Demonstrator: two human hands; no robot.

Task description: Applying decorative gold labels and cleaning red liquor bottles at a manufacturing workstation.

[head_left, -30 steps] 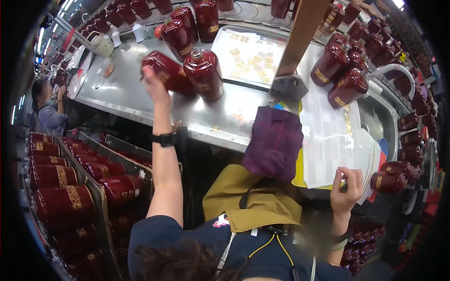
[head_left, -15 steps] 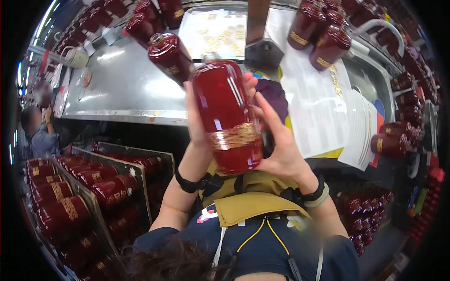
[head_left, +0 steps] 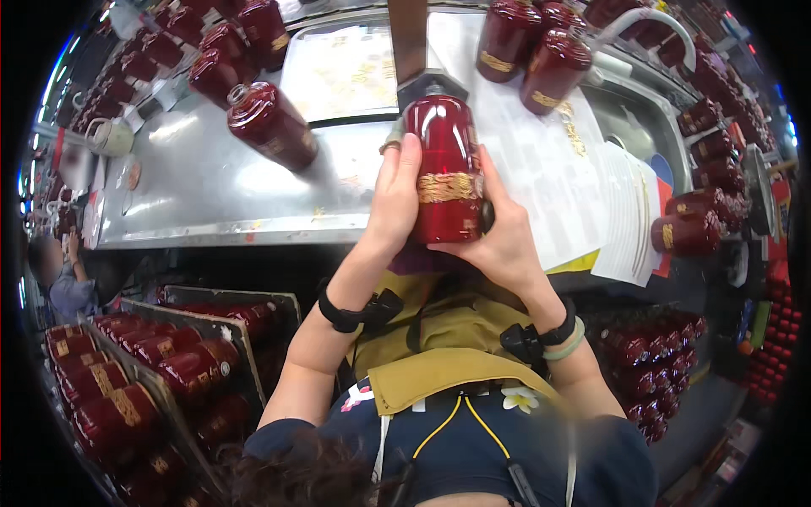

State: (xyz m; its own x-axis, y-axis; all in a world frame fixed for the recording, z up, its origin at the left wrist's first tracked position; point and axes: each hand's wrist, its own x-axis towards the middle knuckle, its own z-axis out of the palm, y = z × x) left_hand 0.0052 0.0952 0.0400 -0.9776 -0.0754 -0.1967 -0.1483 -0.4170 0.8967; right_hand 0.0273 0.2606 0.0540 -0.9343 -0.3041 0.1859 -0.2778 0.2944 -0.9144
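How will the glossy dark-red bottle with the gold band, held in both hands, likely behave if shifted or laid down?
The red bottle is probably slippery, since its surface throws sharp highlights. It's likely stiff: no denting shows under the left hand or right hand. Its rounded sides suggest it could roll if laid on the grey metal table.

A bottle is resting between left hand and right hand at centre frame, while a sink is sitting at upper right and racked bottles are lying lower left.
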